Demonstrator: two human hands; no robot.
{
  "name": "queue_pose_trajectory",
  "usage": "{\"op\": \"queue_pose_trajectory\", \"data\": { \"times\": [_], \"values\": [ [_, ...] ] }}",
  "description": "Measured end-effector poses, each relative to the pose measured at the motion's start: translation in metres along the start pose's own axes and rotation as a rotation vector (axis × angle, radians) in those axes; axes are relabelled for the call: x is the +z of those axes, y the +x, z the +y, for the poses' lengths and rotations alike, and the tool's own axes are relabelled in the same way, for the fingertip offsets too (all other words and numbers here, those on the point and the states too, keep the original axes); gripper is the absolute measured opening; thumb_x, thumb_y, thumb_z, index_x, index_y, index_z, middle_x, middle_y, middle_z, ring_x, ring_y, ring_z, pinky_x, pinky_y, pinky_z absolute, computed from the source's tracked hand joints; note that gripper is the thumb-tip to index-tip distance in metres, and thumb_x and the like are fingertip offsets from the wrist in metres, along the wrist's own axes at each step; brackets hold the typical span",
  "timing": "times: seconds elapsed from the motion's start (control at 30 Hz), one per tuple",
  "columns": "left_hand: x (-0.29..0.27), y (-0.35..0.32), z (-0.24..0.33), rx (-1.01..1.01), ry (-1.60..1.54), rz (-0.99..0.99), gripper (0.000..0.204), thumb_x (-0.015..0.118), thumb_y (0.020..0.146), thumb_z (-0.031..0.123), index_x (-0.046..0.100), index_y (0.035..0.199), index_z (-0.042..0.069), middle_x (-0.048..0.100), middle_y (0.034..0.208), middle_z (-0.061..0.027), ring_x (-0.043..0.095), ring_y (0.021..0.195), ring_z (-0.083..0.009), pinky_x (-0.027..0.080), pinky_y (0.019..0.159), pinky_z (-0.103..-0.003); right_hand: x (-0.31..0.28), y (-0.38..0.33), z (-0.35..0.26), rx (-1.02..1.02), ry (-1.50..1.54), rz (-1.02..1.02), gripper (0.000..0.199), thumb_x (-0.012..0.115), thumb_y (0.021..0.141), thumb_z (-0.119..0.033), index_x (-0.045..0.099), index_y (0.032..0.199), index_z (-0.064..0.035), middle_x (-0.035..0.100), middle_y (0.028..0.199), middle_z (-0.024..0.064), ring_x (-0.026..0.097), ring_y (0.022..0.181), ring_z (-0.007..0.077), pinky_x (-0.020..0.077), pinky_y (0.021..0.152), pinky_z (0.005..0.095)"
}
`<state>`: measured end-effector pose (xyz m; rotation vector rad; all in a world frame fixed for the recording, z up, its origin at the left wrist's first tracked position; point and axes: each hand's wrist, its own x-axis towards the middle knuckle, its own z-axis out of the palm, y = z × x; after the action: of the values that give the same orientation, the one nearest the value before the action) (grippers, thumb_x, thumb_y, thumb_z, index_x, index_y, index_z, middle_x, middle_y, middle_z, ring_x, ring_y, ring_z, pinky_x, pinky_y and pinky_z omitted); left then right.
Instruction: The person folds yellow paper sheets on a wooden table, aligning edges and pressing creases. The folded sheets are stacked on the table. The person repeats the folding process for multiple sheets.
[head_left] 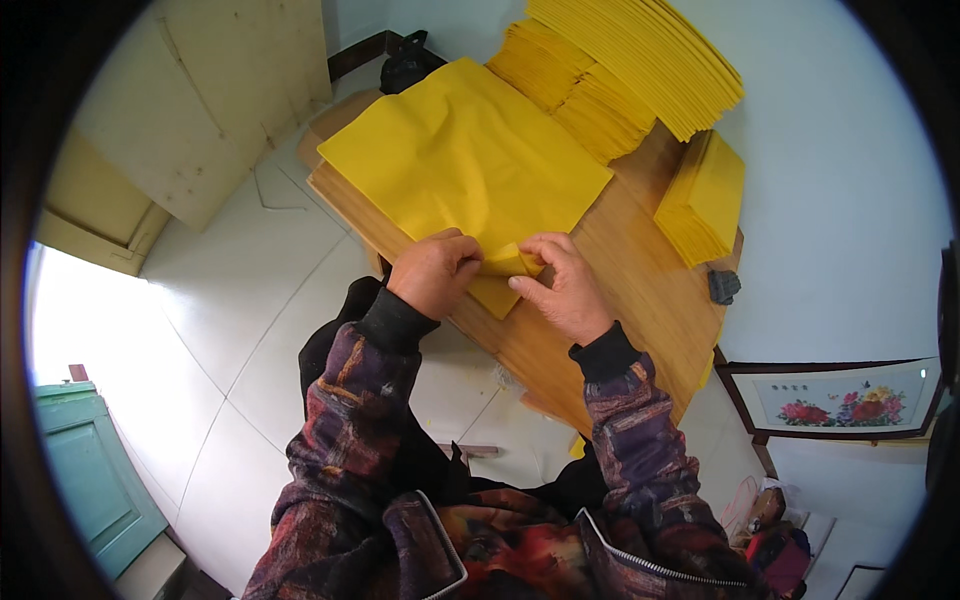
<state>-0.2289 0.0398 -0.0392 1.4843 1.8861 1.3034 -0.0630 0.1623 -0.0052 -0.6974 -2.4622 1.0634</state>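
A large yellow sheet (460, 150), paper or thin cloth, lies over the near part of a wooden table. Its near corner is folded into a small flap, and a pointed bit hangs past the table's edge. My left hand (432, 274) is closed, thumb against curled fingers, gripping the sheet left of the fold. On the other side, my right hand (567, 288) pinches the raised flap between thumb and fingers. The far part of the sheet is slightly wrinkled and reaches the table's left edge.
Stacks of folded yellow sheets (640, 60) stand at the table's far side, with a smaller stack (705, 195) to the right. A dark grey lump (723, 287) sits by the right edge of the wooden table (640, 300). A framed flower picture (835, 400) leans by the wall.
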Motion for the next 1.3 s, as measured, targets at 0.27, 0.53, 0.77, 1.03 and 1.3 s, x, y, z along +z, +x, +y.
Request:
{"op": "queue_pose_trajectory", "data": {
  "times": [0.27, 0.53, 0.77, 1.03, 1.3],
  "values": [
    [0.0, 0.001, -0.001, 0.034, -0.003, 0.027, 0.007, 0.057, 0.085, 0.008, 0.059, 0.089, 0.002, 0.061, 0.081, -0.0133, 0.062, 0.071, -0.0288, 0.048, 0.061, -0.033, 0.009, -0.003, 0.017, 0.101, 0.204, -0.024, 0.014, 0.066, 0.081, -0.001, 0.053, 0.088, 0.0009, 0.052, 0.095, 0.0045, 0.051, 0.088, 0.0135, 0.0434, 0.079, 0.0247],
    [0.003, 0.001, 0.002, -0.337, -0.385, -0.14, 0.011, 0.047, 0.096, 0.012, 0.054, 0.101, 0.005, 0.059, 0.08, -0.0061, 0.062, 0.056, -0.0134, 0.048, 0.046, -0.025, 0.004, 0.006, 0.018, 0.017, 0.284, -0.046, 0.01, 0.062, 0.088, -0.008, 0.057, 0.089, 0.0007, 0.055, 0.089, 0.0043, 0.052, 0.081, 0.0121, 0.0435, 0.074, 0.0239],
    [0.005, 0.005, -0.011, -0.385, -0.835, -0.193, 0.019, 0.046, 0.098, 0.018, 0.05, 0.111, 0.005, 0.06, 0.1, -0.0045, 0.065, 0.088, -0.0153, 0.052, 0.067, -0.025, -0.003, 0.005, 0.024, 0.134, 0.38, -0.114, 0.01, 0.061, 0.088, -0.007, 0.059, 0.093, 0.0015, 0.057, 0.086, 0.0001, 0.052, 0.08, 0.0088, 0.0435, 0.074, 0.0232],
    [0.0, 0.007, -0.008, -0.415, -0.754, -0.261, 0.026, 0.05, 0.096, 0.02, 0.055, 0.115, 0.003, 0.061, 0.102, -0.0023, 0.061, 0.092, -0.0124, 0.051, 0.07, -0.024, -0.007, 0.011, 0.025, 0.212, 0.449, -0.209, 0.008, 0.065, 0.086, -0.007, 0.062, 0.091, -0.0012, 0.057, 0.081, -0.0045, 0.051, 0.076, 0.0048, 0.044, 0.07, 0.0211],
    [0.0, 0.007, -0.009, -0.393, -0.739, -0.288, 0.028, 0.053, 0.095, 0.02, 0.056, 0.114, 0.0, 0.06, 0.101, -0.0017, 0.061, 0.09, -0.0103, 0.051, 0.068, -0.023, -0.015, 0.017, 0.026, 0.328, 0.528, -0.273, 0.014, 0.061, 0.092, -0.016, 0.062, 0.089, -0.0026, 0.054, 0.077, -0.007, 0.046, 0.072, 0.0037, 0.041, 0.067, 0.0199]
  ]
}}
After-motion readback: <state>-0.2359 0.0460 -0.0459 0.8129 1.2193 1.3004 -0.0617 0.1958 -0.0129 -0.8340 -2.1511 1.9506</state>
